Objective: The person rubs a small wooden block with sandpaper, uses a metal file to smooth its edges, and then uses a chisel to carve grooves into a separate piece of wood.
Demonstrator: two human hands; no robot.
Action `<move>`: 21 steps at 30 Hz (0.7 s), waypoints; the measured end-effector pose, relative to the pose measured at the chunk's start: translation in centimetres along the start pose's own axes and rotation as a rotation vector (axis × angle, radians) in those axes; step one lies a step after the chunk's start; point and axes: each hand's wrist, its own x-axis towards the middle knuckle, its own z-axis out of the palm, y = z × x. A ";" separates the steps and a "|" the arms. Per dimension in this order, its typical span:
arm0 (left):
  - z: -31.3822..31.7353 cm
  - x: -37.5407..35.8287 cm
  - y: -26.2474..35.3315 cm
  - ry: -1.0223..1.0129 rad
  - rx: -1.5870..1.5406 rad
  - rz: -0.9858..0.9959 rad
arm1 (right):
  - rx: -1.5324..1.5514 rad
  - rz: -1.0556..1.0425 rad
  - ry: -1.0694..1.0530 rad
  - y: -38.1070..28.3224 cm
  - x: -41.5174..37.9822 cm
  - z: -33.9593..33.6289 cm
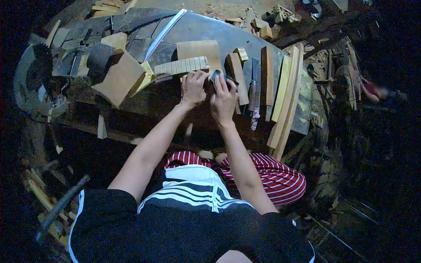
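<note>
My left hand (193, 90) is closed, its fingertips at the near edge of a pale wooden strip (179, 66) marked with crosswise lines. What those fingers grip is hidden. Close beside it, my right hand (224, 101) is shut on a small dark object (215, 76), too blurred to name. Behind both hands a flat tan sheet or board (199, 49) lies on the workbench (228, 33). A wooden block (237, 79) stands just right of my right hand, followed by a chisel-like tool (253, 90) with a rounded handle.
Long wooden strips (287, 98) line the bench's right side. At left are a large angled wood block (118, 79) and a yellow-edged piece (145, 79). A saw (165, 34) with a pale blade lies behind. Wood scraps (265, 30) litter the floor. Another person (375, 91) is far right.
</note>
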 end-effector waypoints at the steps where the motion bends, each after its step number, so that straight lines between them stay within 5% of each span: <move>1: -0.2 0.1 0.1 -0.001 0.043 -0.020 | 0.000 0.004 -0.005 0.1 0.5 0.5; 5: -0.4 0.1 0.3 0.055 0.024 -0.016 | 0.015 0.018 0.094 -0.1 -1.0 0.6; 8: -0.5 0.0 0.5 0.041 -0.029 -0.045 | 0.073 -0.002 -0.078 -0.3 -4.4 -1.4; 15: 0.0 -0.1 0.1 0.091 -0.004 -0.008 | 0.128 0.037 0.049 -0.3 0.7 1.4; 21: -0.3 -0.3 0.6 0.111 -0.030 -0.012 | 0.053 -0.025 -0.042 -0.8 -4.8 -0.2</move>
